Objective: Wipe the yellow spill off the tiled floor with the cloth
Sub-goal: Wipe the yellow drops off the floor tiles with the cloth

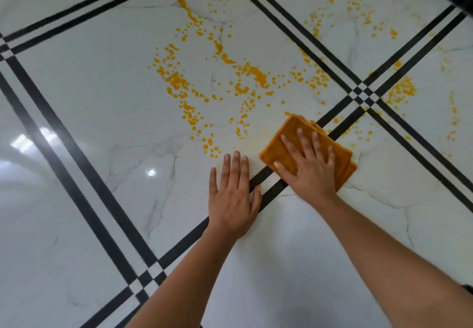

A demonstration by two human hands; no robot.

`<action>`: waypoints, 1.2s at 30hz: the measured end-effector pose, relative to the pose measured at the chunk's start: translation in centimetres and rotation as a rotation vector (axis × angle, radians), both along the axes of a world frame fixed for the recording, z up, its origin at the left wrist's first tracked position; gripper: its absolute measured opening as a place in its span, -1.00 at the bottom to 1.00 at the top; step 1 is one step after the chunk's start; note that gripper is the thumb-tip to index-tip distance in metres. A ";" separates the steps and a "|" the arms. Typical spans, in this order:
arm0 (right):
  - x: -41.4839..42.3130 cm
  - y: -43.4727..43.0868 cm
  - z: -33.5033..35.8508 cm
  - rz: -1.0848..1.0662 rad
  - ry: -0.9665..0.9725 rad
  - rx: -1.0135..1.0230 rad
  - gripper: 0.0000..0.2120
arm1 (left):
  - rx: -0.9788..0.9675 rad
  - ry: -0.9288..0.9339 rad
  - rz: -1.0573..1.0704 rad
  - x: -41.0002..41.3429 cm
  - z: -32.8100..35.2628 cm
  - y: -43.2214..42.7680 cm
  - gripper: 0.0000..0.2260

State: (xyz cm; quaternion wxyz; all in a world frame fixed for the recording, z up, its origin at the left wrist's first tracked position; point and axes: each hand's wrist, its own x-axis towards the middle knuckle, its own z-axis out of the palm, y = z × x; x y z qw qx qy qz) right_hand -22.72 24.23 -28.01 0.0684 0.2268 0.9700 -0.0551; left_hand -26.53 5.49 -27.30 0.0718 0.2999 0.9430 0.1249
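Both hands lie flat on the floor (89,97). The right hand (307,169) sits on top of the cloth (288,129), fingers spread toward 11 o'clock. The left hand (234,197) is at 8 o'clock of the cloth, just beside it and apart. The cloth lies across the double strip (340,121) running 7 to 1 o'clock; the left hand's thumb side overlaps the same strip. The strip crossing (362,93) is near, at 1 o'clock of the cloth. The spill (179,82) has its main patch at 11 o'clock of the cloth, its nearest drops at the cloth's far corner, and scatter at 12–2 o'clock beyond the crossing. A second crossing (147,281) is at 7 o'clock of the left hand, beside the forearm.
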 end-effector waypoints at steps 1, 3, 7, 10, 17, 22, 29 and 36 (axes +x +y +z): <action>-0.2 -0.1 -0.1 -0.057 0.019 0.002 -0.37 | 0.008 0.007 -0.021 -0.3 0.2 0.6 -0.46; 0.7 0.5 -0.4 0.124 0.030 0.002 -0.38 | 0.018 0.049 -0.103 -1.2 0.4 2.1 -0.46; 2.5 8.7 -0.2 0.456 -0.043 0.012 -0.36 | -0.072 0.076 -0.204 -3.2 1.1 5.3 -0.44; 1.2 10.3 -0.3 -0.035 -0.009 -0.006 -0.36 | -0.161 0.040 -0.206 -2.7 1.3 7.8 -0.36; 2.7 22.7 0.1 0.723 -0.095 0.030 -0.38 | -0.102 -0.034 0.037 0.8 0.3 14.4 -0.38; 0.6 22.0 -0.3 0.542 -0.014 0.009 -0.39 | -0.066 -0.034 0.213 1.3 0.0 18.6 -0.42; -3.1 30.6 -0.2 0.523 0.026 -0.042 -0.44 | -0.075 -0.060 0.363 3.7 0.1 23.7 -0.42; 2.8 32.1 -0.6 0.983 -0.028 -0.039 -0.48 | -0.054 -0.073 0.424 5.9 -0.8 28.3 -0.43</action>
